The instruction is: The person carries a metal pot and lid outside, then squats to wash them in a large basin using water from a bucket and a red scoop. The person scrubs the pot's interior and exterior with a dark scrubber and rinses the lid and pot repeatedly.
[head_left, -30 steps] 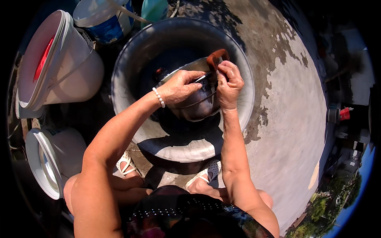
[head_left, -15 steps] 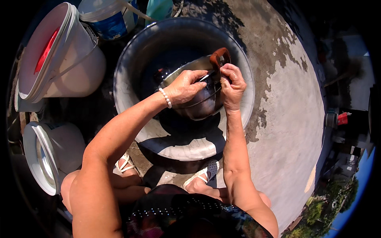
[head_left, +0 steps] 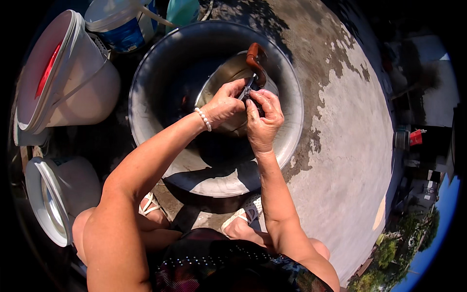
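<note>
A metal pot lies tilted inside a wide metal basin. Its curved brown handle sticks up toward the far right rim. My left hand, with a white bead bracelet at the wrist, is closed on the pot's edge just below the handle. Close beside it, my right hand pinches a small grey, shiny wad that looks like a metal scourer, against the handle's base. Fingers of both hands hide part of the pot's rim. Dark water seems to lie in the shaded bottom of the basin.
Left of the basin stand a large white bucket with something red inside and a lower white bucket. A blue-and-white bucket and a green container are beyond. Partly wet concrete spreads to the right.
My right hand has moved left and down from beside the handle to its base, near my left fingers. The pot has turned, showing more of its inside. The view has shifted slightly.
</note>
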Action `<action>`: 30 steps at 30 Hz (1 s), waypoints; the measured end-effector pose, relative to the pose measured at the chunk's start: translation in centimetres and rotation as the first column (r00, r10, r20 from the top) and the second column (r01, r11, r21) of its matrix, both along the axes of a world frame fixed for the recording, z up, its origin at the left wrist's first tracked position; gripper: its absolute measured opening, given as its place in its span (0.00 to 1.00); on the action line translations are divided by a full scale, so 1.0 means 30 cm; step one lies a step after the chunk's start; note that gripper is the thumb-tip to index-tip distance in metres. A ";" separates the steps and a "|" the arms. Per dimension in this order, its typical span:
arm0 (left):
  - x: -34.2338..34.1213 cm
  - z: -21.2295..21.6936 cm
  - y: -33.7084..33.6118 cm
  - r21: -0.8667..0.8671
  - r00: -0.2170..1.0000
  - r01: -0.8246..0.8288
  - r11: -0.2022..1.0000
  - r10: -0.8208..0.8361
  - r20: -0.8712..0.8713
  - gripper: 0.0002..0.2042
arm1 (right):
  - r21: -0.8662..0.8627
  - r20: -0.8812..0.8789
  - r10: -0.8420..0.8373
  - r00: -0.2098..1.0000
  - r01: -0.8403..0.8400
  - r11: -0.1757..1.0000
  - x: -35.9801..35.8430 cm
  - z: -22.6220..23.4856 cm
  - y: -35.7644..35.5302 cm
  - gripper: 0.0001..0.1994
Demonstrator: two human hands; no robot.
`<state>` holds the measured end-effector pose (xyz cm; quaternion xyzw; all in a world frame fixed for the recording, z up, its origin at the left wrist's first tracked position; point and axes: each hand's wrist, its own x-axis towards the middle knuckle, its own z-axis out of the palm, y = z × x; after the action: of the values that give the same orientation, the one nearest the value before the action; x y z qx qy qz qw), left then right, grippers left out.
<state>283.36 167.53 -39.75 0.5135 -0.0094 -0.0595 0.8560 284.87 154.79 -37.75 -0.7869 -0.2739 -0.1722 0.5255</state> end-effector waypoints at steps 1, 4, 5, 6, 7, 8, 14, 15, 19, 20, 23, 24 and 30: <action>-0.002 0.002 -0.003 0.001 1.000 -0.001 1.000 0.001 -0.012 0.26 | -0.003 0.004 0.018 1.000 -0.018 1.000 0.014 -0.002 0.003 0.09; -0.007 -0.010 -0.020 -0.006 1.000 0.012 1.000 -0.012 0.002 0.25 | -0.021 0.104 -0.005 0.995 0.007 1.000 0.058 0.001 0.035 0.08; -0.007 -0.008 -0.030 -0.027 1.000 0.019 0.999 -0.019 0.000 0.25 | -0.089 0.205 -0.100 0.974 0.121 0.989 0.083 -0.002 0.044 0.07; 0.000 0.014 -0.034 -0.025 1.000 -0.006 1.000 0.006 -0.016 0.24 | -0.064 0.214 -0.137 0.967 0.154 0.986 0.092 -0.004 0.055 0.07; 0.001 0.018 -0.031 0.004 1.000 0.000 1.000 0.000 -0.014 0.24 | -0.039 0.221 -0.174 0.960 0.187 0.982 0.093 -0.006 0.066 0.07; 0.001 0.021 -0.026 0.034 1.000 0.007 0.999 -0.007 -0.012 0.23 | -0.025 0.201 -0.173 0.964 0.182 0.983 0.081 -0.015 0.063 0.07; -0.026 -0.034 0.009 -0.044 0.999 -0.006 0.999 0.004 -0.052 0.21 | 0.061 -0.026 -0.008 1.000 0.010 0.998 0.000 0.002 0.046 0.08; -0.021 -0.033 0.010 -0.063 0.998 -0.011 0.998 0.006 -0.070 0.21 | 0.059 -0.010 -0.019 1.000 0.020 0.998 -0.007 -0.004 0.049 0.08; -0.002 -0.028 -0.011 -0.019 0.997 -0.074 0.997 0.074 0.020 0.22 | -0.021 0.153 -0.153 0.976 0.158 0.987 0.053 -0.002 0.074 0.07; 0.003 -0.020 -0.021 -0.057 0.997 -0.071 0.996 0.071 -0.008 0.22 | -0.020 0.194 -0.221 0.956 0.229 0.973 0.081 -0.008 0.075 0.06; -0.001 -0.030 -0.016 -0.083 0.995 -0.096 0.992 0.094 -0.025 0.21 | -0.002 0.078 -0.187 0.979 0.188 0.982 0.062 -0.001 0.087 0.06; -0.011 -0.031 -0.006 -0.106 0.997 -0.078 0.991 0.075 -0.028 0.21 | 0.005 0.019 -0.116 0.993 0.116 0.993 0.032 -0.001 0.080 0.05; -0.021 0.003 -0.023 -0.006 0.996 -0.079 0.997 0.079 -0.030 0.25 | 0.013 0.132 -0.335 0.933 0.337 0.942 0.060 0.005 0.067 0.04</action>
<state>282.72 166.84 -39.67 0.5093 0.0234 -0.0331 0.8596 286.67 156.79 -37.59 -0.8116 -0.1705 -0.3100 0.4650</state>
